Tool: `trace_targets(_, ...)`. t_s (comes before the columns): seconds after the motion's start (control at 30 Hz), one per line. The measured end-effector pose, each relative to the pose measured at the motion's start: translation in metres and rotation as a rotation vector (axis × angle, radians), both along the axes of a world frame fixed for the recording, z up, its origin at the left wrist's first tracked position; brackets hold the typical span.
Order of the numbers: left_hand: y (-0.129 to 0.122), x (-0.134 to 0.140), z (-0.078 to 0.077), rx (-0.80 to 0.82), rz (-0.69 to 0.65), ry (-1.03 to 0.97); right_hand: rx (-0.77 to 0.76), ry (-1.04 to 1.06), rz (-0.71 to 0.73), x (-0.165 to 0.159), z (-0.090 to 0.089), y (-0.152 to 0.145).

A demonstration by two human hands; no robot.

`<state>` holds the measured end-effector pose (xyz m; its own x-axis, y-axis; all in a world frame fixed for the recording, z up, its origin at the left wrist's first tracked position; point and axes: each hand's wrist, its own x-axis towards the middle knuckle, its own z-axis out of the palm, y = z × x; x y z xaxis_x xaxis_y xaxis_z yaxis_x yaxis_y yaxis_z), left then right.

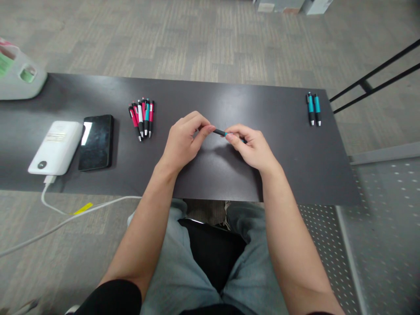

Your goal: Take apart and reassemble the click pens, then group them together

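Between my two hands, above the middle of the dark table (295, 175), a pen (219, 131) with a black grip and a blue-green barrel lies almost level. My left hand (187, 138) pinches its tip end between thumb and forefinger. Thumb and fingers of my right hand (250, 143) are closed round the barrel, hiding most of it. To the left, several pens (141, 117) lie in a bunch, mostly red, with a white and a blue-green one among them. Two blue-green pens (314, 108) lie side by side at the far right.
A black phone (96, 143) and a white power bank (56, 148) with a white cable (108, 203) lie on the left. A pale plastic container (26, 74) stands at the far left edge. Black metal bars (370, 87) rise beyond the table's right end.
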<state>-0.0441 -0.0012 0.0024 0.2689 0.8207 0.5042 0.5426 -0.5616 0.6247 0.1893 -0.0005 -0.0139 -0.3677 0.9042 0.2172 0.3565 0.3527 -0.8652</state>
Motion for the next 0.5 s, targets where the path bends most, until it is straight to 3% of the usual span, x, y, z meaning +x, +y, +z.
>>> trace_targets(0.23,-0.001,0.001,-0.004,-0.176,-0.026,-0.007,0.079,-0.048,-0.049,-0.009,0.007,-0.003)
trace_targets(0.5,-0.002,0.002,-0.001,-0.042,-0.036,0.024,0.055,-0.038,0.029,-0.006,0.008,-0.002)
